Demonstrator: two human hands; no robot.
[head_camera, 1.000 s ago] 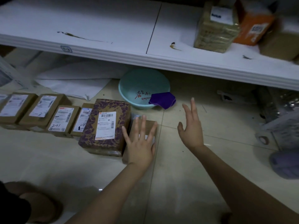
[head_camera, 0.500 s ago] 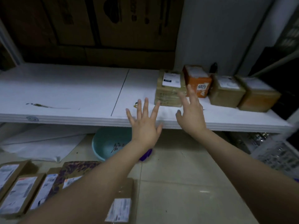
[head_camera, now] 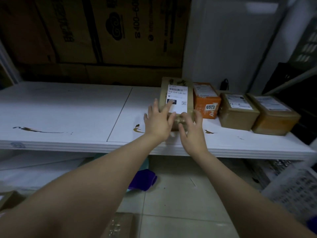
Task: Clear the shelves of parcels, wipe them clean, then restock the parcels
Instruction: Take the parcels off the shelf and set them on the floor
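Biggest first: wall of large brown printed cardboard cartons (head_camera: 103, 31) across the back, 10 to 12 o'clock, not part of the job by the look of it. Under that, long white shelf board (head_camera: 68, 109) with brown smears, bare from 9 to 12 and carrying four parcels in a row from 12 round to 3. Down at 4 o'clock, white lattice plastic crate (head_camera: 295, 191), contents impossible to make out. Then the one in play: tan taped cardboard parcel with a white shipping label (head_camera: 180, 93), lying flat on the shelf just past 12. On its 3 o'clock side, touching or as good as, small orange box (head_camera: 205, 102), then plain brown labelled box (head_camera: 238, 112) and amber-brown labelled box (head_camera: 274, 115) further along. Looks stiff and boxy, probably light enough for an easy two-hand lift. Glossy tape over the near end, so likely a bit slippery. Better clamped by the long sides or scooped under the near edge than pinched on the tape. On the floor at 6, part of another taped brown floor parcel (head_camera: 118, 225). Over the parcel's near-left top, flat and spread left hand (head_camera: 158, 123), index fingertip on the label, pressing rather than gripping. At the taped near end, right hand (head_camera: 193, 134) with fingers hooked onto it, a loose claw hold, not obviously tight yet. Smallest: crumpled purple cloth (head_camera: 144, 181) on the tiles around 6, presumably for the wiping.
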